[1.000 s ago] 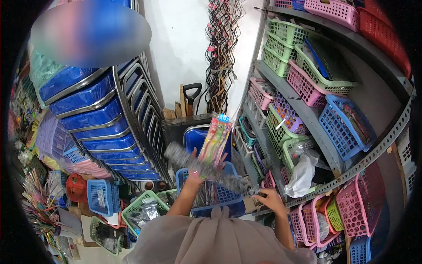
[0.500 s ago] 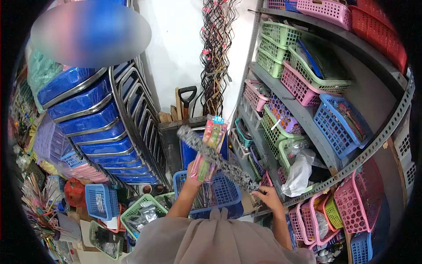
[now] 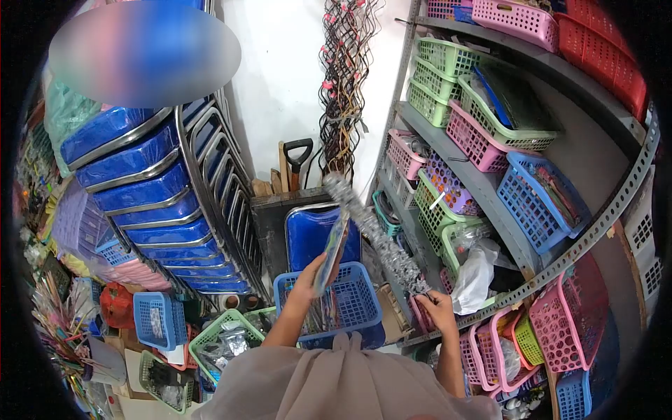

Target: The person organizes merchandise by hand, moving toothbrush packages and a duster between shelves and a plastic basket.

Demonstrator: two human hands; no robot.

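Note:
My left hand (image 3: pixel 305 287) grips a flat, colourful plastic packet (image 3: pixel 332 253), turned nearly edge-on, above a blue basket (image 3: pixel 364 295). Long thin items stand inside that basket. On the right, my right hand (image 3: pixel 437 311) is closed around the handle end of a grey fluffy duster (image 3: pixel 381 241). The duster slants up and left, its tip in front of the wall, and its shaft passes just right of the packet's top.
A stack of blue-seated chairs (image 3: pixel 150 196) rises on the left. Metal shelves (image 3: pixel 448 150) with plastic baskets curve along the right. A blue chair seat (image 3: pixel 322 238) stands behind the basket, near a spade handle (image 3: pixel 297 157). A green basket (image 3: pixel 231 329) sits lower left.
The packet has turned from face-on to nearly edge-on. The duster has swung right, away from across the packet, and my right hand has shifted slightly right.

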